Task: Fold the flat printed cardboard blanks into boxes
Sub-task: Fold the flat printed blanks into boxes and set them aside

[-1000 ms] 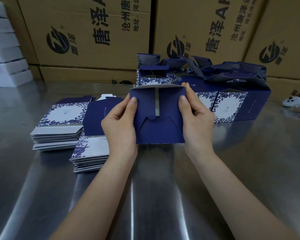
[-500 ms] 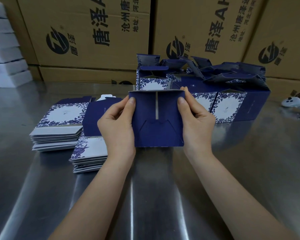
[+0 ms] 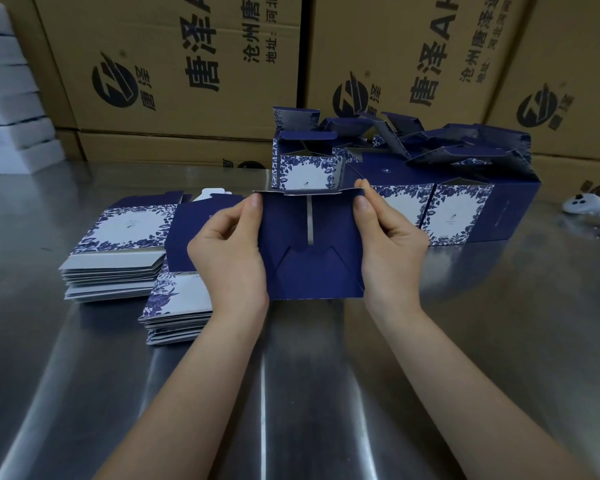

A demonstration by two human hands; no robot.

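So you've got the box [image 3: 309,258] dead centre between both hands, held low over the table [image 3: 465,341] with its blue bottom panel facing you. Can't tell if the lower edge actually touches the steel.

Left hand [image 3: 227,258] pinches the left edge and right hand [image 3: 394,251] pinches the right edge. Each thumb presses on the front near a top corner, and the other fingers are mostly tucked behind, out of sight. The silver slit runs straight up the middle, away from you, and the interlocked flaps sit in the lower half. A thin strip of card folds over along the far edge.

Neither hand is nearer, it's an even two-sided hold. To me the bottom looks locked, so the next bit is probably flipping it upright and parking it. The pile [image 3: 447,188] of done boxes sits behind and to the right, so the right hand has the shorter trip. The blanks [image 3: 118,258] are off by your left hand for the next grab.
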